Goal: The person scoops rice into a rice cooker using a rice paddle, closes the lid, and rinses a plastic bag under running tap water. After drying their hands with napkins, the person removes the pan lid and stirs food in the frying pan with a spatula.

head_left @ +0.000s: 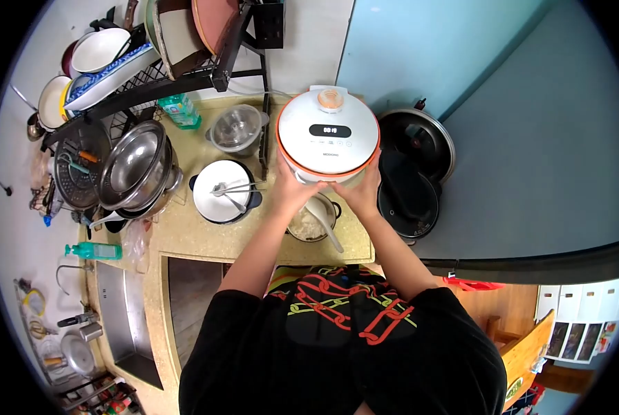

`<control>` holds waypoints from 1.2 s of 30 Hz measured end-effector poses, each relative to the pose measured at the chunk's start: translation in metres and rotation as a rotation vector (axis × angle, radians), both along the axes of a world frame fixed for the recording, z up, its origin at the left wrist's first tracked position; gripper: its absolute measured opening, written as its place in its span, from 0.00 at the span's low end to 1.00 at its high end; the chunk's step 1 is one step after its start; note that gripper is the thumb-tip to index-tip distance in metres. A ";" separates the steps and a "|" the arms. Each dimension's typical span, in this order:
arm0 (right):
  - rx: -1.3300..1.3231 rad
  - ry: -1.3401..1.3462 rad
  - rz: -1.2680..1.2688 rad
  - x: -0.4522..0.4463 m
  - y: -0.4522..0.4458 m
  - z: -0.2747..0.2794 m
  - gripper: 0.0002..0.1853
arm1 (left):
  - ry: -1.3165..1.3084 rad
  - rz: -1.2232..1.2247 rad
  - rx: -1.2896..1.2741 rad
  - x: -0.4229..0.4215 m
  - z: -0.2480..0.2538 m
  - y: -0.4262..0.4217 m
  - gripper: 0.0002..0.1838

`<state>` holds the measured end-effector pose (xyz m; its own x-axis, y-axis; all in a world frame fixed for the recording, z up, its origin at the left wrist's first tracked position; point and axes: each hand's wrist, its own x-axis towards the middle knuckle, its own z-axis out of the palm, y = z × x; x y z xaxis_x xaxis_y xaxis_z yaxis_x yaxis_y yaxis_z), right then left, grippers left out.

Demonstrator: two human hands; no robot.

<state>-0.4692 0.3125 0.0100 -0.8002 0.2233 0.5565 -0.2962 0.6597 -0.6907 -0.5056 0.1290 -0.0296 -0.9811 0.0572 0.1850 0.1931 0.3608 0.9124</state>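
A white rice cooker with an orange rim, a lit display and a knob on its lid is at the back of the counter. My left hand grips its near left side, and my right hand grips the near right side. Both thumbs point inward along its front. Under my wrists stands a pot of what looks like cooked rice, with a white spoon leaning in it. Whether the cooker rests on the counter or is lifted, I cannot tell. My fingertips are hidden behind its sides.
Left of my arms, a white plate with cutlery sits on a dark-handled pot. Behind it is a clear lidded bowl. Metal bowls and a dish rack are farther left. Dark pans stand to the right, beside a grey panel.
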 end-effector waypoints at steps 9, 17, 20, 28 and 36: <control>0.160 -0.177 -0.073 0.019 0.031 -0.039 0.76 | 0.041 -0.069 -0.149 -0.006 -0.016 -0.051 0.72; 0.181 -0.739 0.291 0.079 0.011 -0.021 0.30 | -0.188 0.131 -0.305 0.083 -0.029 -0.133 0.16; 0.401 -0.787 0.343 0.085 0.000 -0.048 0.37 | 0.088 -0.116 -0.699 0.103 -0.044 -0.146 0.20; 0.518 -0.676 0.245 0.083 -0.021 -0.051 0.18 | 0.253 -0.112 -0.673 0.111 -0.054 -0.119 0.25; 0.465 -0.645 0.230 0.100 -0.002 0.020 0.14 | -0.524 -0.077 -0.259 0.075 -0.120 -0.085 0.34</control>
